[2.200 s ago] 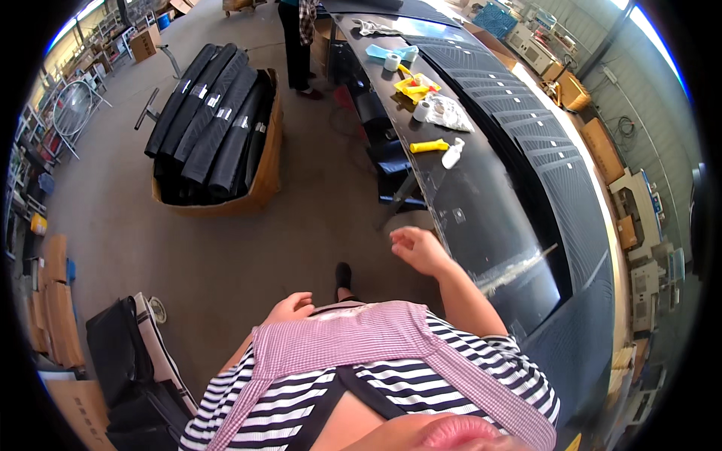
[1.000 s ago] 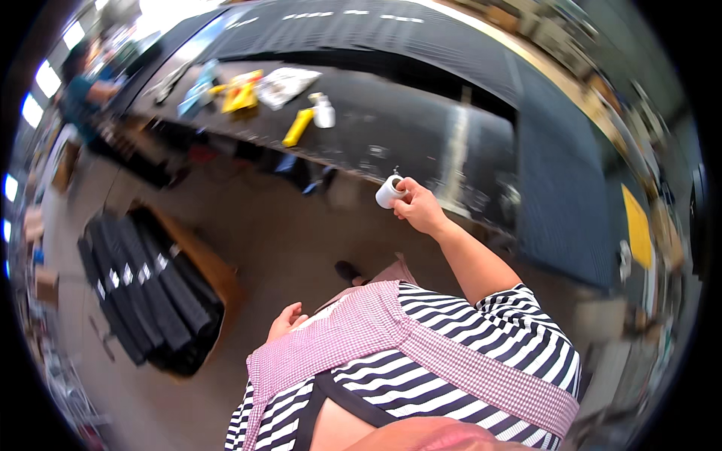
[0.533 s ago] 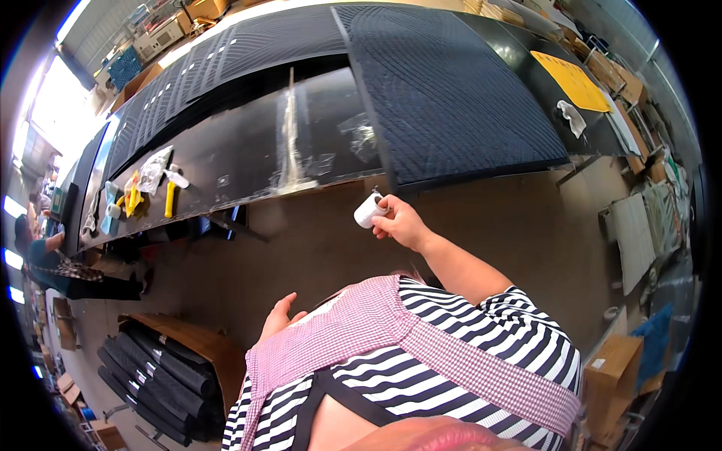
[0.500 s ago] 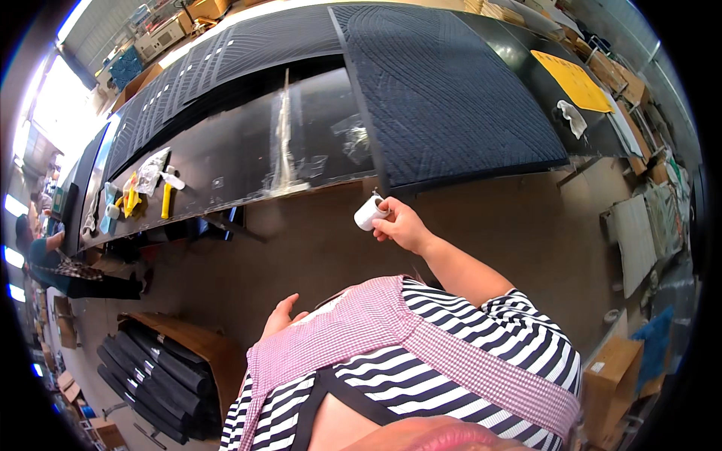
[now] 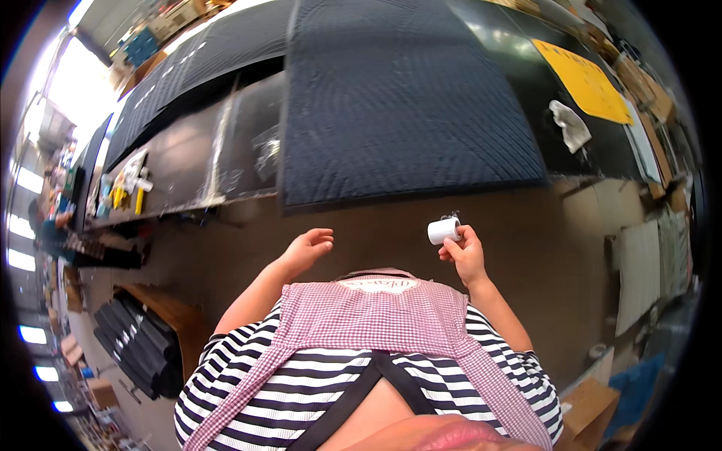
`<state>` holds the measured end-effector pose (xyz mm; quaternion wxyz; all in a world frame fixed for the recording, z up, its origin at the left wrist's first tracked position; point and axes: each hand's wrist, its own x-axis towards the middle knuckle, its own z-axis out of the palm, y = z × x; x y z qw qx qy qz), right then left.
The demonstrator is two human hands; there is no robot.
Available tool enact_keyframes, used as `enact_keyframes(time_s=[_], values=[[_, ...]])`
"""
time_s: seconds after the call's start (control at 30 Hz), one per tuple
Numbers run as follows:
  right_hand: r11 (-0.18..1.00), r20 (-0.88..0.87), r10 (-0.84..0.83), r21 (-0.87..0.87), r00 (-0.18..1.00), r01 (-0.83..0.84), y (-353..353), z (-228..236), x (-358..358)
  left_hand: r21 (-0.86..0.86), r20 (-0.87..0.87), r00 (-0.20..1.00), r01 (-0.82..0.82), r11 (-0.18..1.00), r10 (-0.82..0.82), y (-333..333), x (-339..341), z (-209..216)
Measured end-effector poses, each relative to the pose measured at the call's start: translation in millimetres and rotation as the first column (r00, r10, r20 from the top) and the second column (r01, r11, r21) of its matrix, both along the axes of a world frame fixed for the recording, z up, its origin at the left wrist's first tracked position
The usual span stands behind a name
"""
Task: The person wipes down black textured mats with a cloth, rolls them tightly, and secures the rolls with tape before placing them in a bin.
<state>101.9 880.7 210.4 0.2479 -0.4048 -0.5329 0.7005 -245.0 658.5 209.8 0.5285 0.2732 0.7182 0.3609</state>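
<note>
Head view: your right hand (image 5: 466,254) gripped small white roll (image 5: 442,231) by its right end, apart from dark quilted mat (image 5: 406,113) lying ahead of both hands. Left hand (image 5: 305,250) held nothing, fingers loosely curled. Crumpled white cloth (image 5: 569,128) lay ahead-right of right hand. Step in hand, judged: readying roll beside mat. Next move likely called for reaching forward, free left hand steadying mat's near edge.
</note>
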Motion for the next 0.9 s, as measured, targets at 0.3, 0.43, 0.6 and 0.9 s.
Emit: enact_keyframes(time_s=[0.3,0.43,0.6,0.9], values=[[0.759,-0.136,-0.597,0.221,0.790,0.612,86,-8,80,-0.074,0.849,0.479,-0.308,0.949,0.222,138,50,-68],[0.602,-0.097,-0.730,0.377,0.676,0.704,156,2,125,0.038,0.776,0.617,-0.251,0.967,0.130,155,59,0],[0.632,0.055,-0.690,0.533,0.722,0.563,289,18,157,0.318,0.808,0.587,-0.359,0.877,-0.053,203,51,55],[0.812,0.323,-0.411,0.556,0.853,0.180,483,-36,188,0.489,-0.840,0.492,0.501,0.714,0.230,316,48,135]])
